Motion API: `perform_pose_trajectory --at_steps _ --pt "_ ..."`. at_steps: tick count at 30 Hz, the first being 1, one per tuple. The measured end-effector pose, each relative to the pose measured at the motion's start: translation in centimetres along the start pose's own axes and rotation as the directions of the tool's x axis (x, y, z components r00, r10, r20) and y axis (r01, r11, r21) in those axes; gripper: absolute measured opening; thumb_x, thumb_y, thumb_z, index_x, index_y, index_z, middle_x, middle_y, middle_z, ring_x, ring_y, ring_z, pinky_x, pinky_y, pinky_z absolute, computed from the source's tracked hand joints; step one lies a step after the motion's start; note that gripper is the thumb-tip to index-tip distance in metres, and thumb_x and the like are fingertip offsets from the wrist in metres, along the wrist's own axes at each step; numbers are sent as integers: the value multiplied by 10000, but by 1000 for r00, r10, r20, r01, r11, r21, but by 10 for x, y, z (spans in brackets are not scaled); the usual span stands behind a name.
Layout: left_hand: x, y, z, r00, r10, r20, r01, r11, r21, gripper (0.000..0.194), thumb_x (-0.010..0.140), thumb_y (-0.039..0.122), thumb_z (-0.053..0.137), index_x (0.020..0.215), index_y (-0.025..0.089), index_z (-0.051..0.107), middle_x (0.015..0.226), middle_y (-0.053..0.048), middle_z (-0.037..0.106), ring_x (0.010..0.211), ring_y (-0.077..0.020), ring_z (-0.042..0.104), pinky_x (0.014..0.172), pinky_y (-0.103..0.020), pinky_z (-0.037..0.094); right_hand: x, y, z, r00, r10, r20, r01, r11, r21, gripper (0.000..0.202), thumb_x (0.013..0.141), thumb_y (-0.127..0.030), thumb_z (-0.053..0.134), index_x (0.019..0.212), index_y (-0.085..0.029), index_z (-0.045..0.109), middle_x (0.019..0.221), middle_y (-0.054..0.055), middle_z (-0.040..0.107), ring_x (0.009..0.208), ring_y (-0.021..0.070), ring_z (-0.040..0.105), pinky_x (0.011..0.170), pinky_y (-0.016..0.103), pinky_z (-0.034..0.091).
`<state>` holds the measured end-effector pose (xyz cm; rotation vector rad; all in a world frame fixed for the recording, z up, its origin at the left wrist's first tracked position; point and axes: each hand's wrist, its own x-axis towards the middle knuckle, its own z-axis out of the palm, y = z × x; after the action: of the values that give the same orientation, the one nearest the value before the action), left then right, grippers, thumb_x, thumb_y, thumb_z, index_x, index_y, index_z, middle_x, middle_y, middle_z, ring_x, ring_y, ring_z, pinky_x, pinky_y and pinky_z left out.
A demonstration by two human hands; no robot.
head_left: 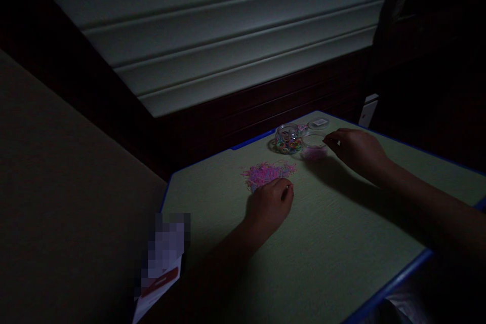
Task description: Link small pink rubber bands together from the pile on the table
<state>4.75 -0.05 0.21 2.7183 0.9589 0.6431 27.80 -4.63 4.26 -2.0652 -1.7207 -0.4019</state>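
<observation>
A loose pile of small pink and multicoloured bands (264, 173) lies on the pale green table (304, 243). My left hand (270, 205) rests at the pile's near edge, its fingers curled together; what they hold, if anything, is too small to tell. Beyond and to the right stands an open clear jar (314, 152) with pink pieces at its bottom. Over this jar's right rim is my right hand (351, 149), thumb and fingertips pinched, their contents not discernible. A second clear jar (287, 144) with multicoloured bands stands just left of the first.
Near the table's far corner lie a round clear lid (318, 123) with a white label and a few small pinkish pieces (302, 128). Blue edging (398, 277) borders the table. A white and red printed item (161, 283) is at the lower left. Slatted panels rise behind.
</observation>
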Motion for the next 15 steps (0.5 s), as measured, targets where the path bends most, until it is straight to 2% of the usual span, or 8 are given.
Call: perform_pose_trajectory --at_steps 8,12,15 --pt "0 -1 0 1000 4 -8 -4 1000 -2 174 837 242 380 840 208 550 809 0 602 697 -113 546 679 -219 426 -1 1 0 1000 -8 -30 7 1000 -6 309 832 -329 368 895 -188 635 845 71 637 693 180 564 521 243 312" --pt "0 0 -1 1000 -2 1 2 1000 -4 184 834 238 380 848 204 560 812 -5 604 694 -115 543 684 -226 431 -2 -2 -1 997 -49 -52 54 994 90 271 817 -307 403 922 -180 619 862 68 633 630 147 542 519 229 318" --pt "1 1 0 1000 -4 0 4 1000 -6 183 830 235 388 849 200 567 809 -10 605 700 -116 544 695 -230 432 -4 -10 -1 990 -131 -53 138 975 174 248 815 -285 413 926 -184 610 846 63 625 625 134 536 537 221 331"
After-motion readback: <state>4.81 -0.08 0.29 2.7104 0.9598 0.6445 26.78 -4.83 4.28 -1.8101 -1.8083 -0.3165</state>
